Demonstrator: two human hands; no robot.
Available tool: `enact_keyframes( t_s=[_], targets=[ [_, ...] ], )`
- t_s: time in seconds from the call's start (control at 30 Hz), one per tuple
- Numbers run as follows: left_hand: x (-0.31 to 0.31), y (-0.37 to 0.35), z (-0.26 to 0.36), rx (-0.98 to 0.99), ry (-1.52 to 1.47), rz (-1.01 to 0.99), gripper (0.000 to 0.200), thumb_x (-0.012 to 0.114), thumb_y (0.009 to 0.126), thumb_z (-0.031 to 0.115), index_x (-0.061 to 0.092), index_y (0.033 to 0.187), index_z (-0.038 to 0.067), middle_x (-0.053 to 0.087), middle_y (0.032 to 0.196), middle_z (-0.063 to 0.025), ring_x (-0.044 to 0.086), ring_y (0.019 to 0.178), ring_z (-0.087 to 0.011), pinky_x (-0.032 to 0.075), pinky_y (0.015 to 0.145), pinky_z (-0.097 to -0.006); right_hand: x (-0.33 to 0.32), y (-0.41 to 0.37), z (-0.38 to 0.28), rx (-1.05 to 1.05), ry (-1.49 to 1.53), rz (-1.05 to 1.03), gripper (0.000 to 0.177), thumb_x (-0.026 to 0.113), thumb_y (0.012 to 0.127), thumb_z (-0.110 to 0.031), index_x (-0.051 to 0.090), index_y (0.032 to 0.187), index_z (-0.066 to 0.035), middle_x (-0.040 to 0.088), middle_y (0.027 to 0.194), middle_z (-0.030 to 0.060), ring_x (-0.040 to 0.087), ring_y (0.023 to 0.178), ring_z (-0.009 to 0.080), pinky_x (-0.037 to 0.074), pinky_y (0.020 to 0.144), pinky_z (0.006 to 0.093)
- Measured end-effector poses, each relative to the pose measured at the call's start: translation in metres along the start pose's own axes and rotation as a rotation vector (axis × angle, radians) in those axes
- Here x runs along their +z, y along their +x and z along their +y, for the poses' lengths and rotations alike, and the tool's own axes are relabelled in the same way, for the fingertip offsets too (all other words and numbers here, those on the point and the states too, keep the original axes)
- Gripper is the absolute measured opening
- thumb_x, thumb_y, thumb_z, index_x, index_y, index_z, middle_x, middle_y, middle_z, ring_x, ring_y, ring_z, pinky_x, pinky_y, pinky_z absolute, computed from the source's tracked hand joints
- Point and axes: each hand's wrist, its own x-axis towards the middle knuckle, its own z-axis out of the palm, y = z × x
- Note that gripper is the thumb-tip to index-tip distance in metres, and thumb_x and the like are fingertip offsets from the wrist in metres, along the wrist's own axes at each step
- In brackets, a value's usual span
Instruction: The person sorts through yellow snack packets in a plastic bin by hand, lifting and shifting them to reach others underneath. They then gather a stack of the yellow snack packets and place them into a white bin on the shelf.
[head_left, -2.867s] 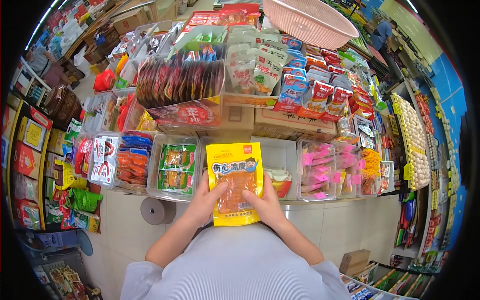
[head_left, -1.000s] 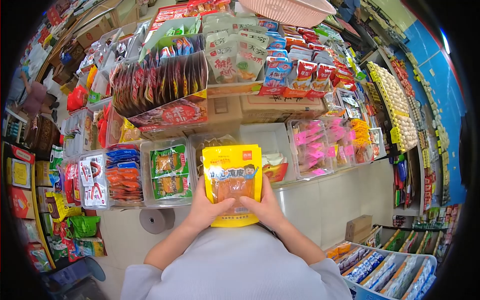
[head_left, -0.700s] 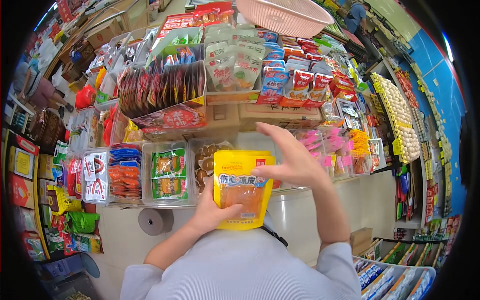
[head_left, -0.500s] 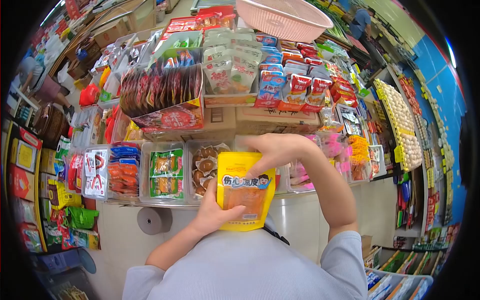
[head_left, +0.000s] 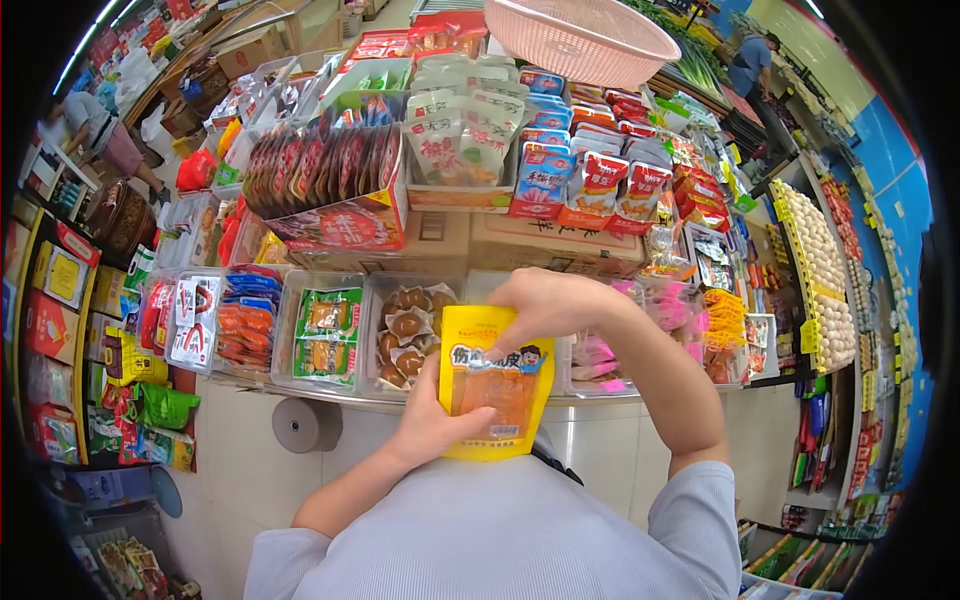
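A yellow snack packet (head_left: 495, 395) with a clear window stands upright in front of my chest, its orange-brown contents showing. My left hand (head_left: 440, 422) grips its lower left side, thumb across the front. Over the upper right part of the packet, my right hand (head_left: 550, 305) is closed, with the thumb on the printed front and the other fingers curled near the top edge. Just beyond the packet is a clear bin of brown eggs in wrappers (head_left: 410, 328). To its left lies a bin of green snack packs (head_left: 328, 335).
Behind the front bins stand cardboard boxes (head_left: 555, 245), a box of dark packets (head_left: 340, 225) and white pouches (head_left: 465, 150). A pink basket (head_left: 590, 45) sits at the back. Egg trays (head_left: 815, 275) line the right. Two people (head_left: 750, 65) are farther off, and a grey roll (head_left: 305, 425) lies below the counter.
The view has shifted slightly. Both hands keep their hold on the yellow packet, with hardly any movement of the fingers.
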Motion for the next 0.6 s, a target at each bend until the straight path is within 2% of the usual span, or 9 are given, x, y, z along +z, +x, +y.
enact_keyframes(
  t_s=[0.03,0.13,0.43,0.6],
  targets=[
    [0.001,0.0004,-0.0003,0.003,0.017,0.003,0.078,0.082,0.081,0.01,0.034,0.142,0.0,0.053,0.133,-0.012,0.055,0.123,-0.0192,0.048,0.104,-0.0373,0.0003,-0.0015,-0.0004,0.001,-0.012,0.019,0.053,0.082,0.073,-0.04,0.074,0.103,0.004,0.072,0.093,0.0222,0.07,0.088,0.0344,0.055,0.078,0.0413],
    [0.0035,0.0022,-0.0012,0.019,-0.001,0.006,0.077,0.081,0.081,0.01,0.035,0.141,0.0,0.053,0.132,-0.0118,0.055,0.122,-0.019,0.048,0.104,-0.0371,0.0011,-0.0044,0.0033,-0.065,0.007,0.075,0.045,0.083,0.074,-0.034,0.073,0.095,0.004,0.069,0.076,0.0203,0.066,0.069,0.0279,0.052,0.066,0.0405],
    [0.004,0.0032,0.0039,0.012,0.02,0.004,0.078,0.081,0.081,0.01,0.035,0.143,0.0,0.053,0.131,-0.0115,0.055,0.122,-0.0183,0.048,0.103,-0.0367,0.0035,-0.0087,0.0031,-0.066,0.06,0.14,0.039,0.084,0.073,-0.028,0.075,0.092,0.004,0.069,0.074,0.019,0.066,0.067,0.0266,0.052,0.066,0.0391],
    [-0.0006,0.0031,0.0011,0.066,0.045,0.018,0.08,0.081,0.081,0.009,0.033,0.143,0.001,0.052,0.132,-0.0117,0.056,0.122,-0.019,0.049,0.103,-0.037,0.0047,-0.0081,-0.0011,-0.157,-0.012,0.226,0.038,0.084,0.072,-0.03,0.074,0.087,0.004,0.066,0.071,0.0216,0.064,0.066,0.0321,0.051,0.065,0.0415]
  ],
)
